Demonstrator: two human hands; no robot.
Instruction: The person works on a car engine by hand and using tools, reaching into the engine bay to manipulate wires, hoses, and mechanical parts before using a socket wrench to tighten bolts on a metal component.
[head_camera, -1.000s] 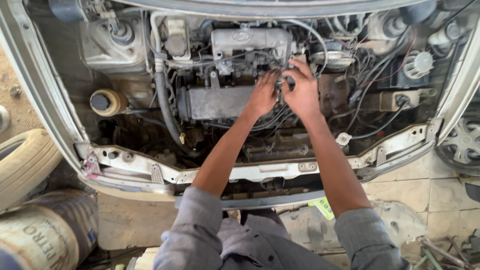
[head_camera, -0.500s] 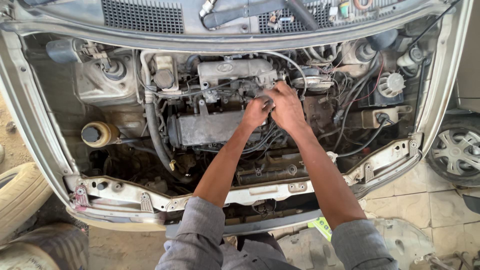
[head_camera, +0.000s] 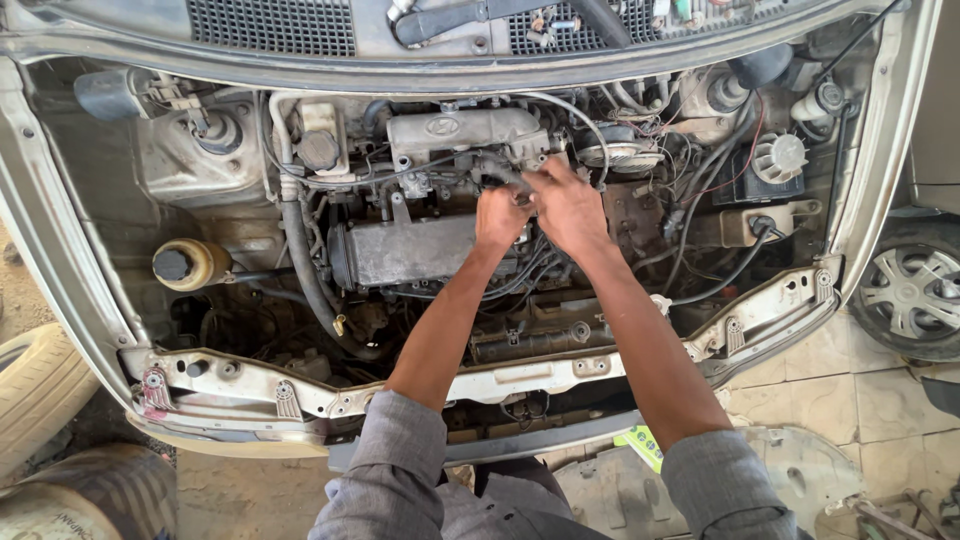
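Observation:
I lean over an open car engine bay. My left hand (head_camera: 500, 215) and my right hand (head_camera: 565, 205) are side by side at the middle of the engine, fingers curled around a small dark part (head_camera: 497, 172) next to the grey intake manifold (head_camera: 465, 132). Exactly what each finger grips is hidden. The grey valve cover (head_camera: 405, 250) lies just left of my left wrist. Black wires and hoses (head_camera: 530, 265) run under both hands.
A thick black hose (head_camera: 300, 270) curves down the left side. A yellowish fluid reservoir (head_camera: 190, 265) sits at far left, a round air part (head_camera: 620, 150) right of my hands. The front crossmember (head_camera: 530, 375) runs below. Tyres (head_camera: 40, 395) left, a wheel (head_camera: 915, 290) right.
The view has shifted so the engine bay sits lower and the cowl grille shows at the top. Both hands stay at the same spot on the engine, close together.

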